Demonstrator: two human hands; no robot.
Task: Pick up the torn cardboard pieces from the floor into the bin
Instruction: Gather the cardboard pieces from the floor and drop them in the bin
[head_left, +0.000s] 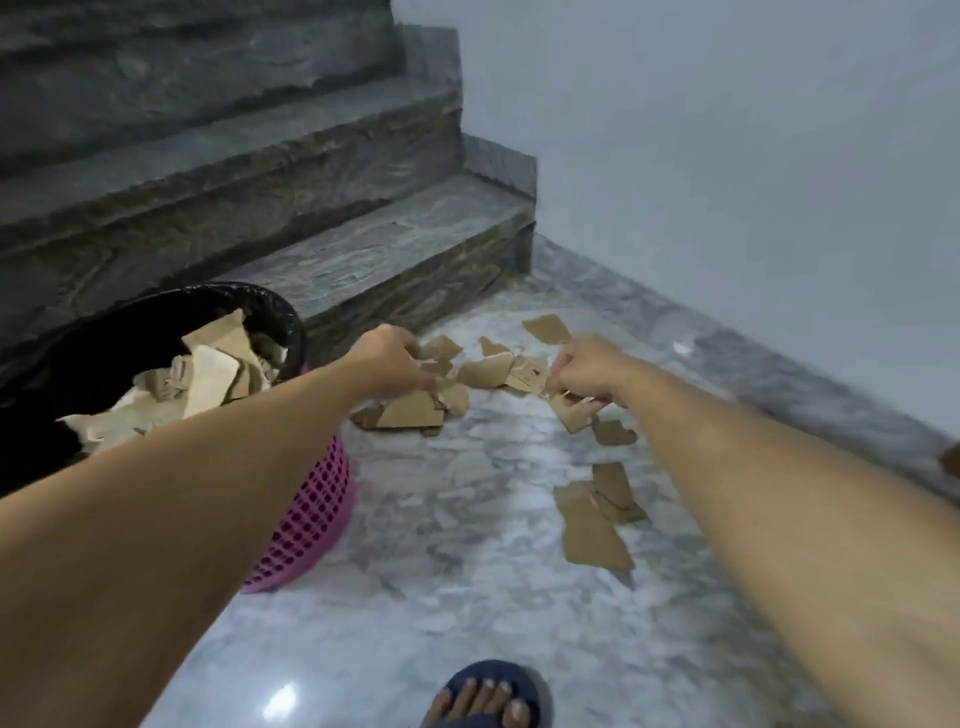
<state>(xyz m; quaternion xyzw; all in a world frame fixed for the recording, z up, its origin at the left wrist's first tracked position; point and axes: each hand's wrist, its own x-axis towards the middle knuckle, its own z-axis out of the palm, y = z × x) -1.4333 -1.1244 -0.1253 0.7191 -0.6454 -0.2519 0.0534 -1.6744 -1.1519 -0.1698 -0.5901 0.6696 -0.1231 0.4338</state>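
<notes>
Torn cardboard pieces (592, 530) lie scattered on the marble floor (467, 545) before the steps (363, 249); more fill the pink bin (311, 509), black-lined, at our left. Our left hand (387, 364) curls its fingers round scraps at the near heap. Our right hand (584, 371) pinches a piece just off the floor. A sandalled foot (488, 696) shows at the bottom edge

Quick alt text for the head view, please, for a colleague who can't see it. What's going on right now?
Both hands reach into torn cardboard pieces scattered on a marble floor: the left hand grips pieces near the stairs, the right hand pinches one piece. A pink bin with a black liner, already holding cardboard, stands at left.
</notes>
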